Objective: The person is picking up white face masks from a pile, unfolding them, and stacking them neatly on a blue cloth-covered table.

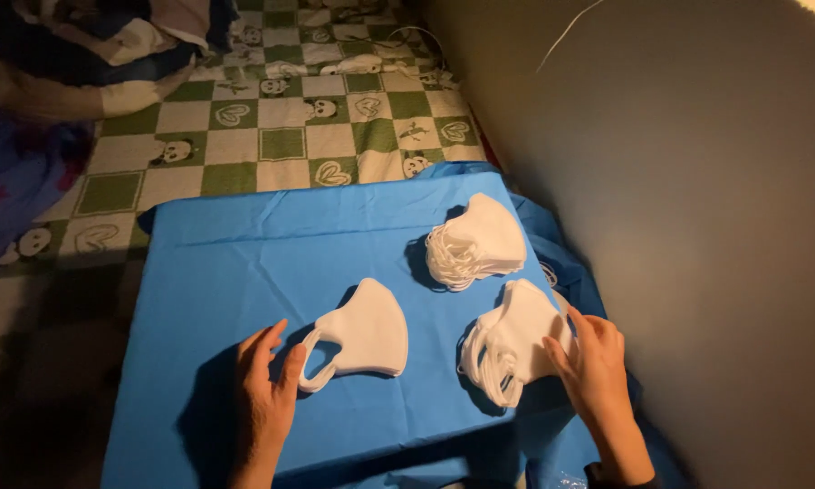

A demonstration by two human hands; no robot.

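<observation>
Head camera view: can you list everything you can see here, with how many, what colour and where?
single face mask: one, white, lying flat on the blue cloth, its ear loop at the left hand's fingertips
near mask stack: one pile, white, on the cloth's right side, under the right hand's fingers
far mask stack: one pile, white, further back on the cloth
blue cloth: one, bright blue, spread over a flat surface
checked blanket: one, green and white squares with small pictures, behind the cloth
bundled bedding: a heap, dark and mixed colours, top left
wall: grey, along the right
left hand: one, open, flat on the cloth
right hand: one, open, touching the near stack
</observation>
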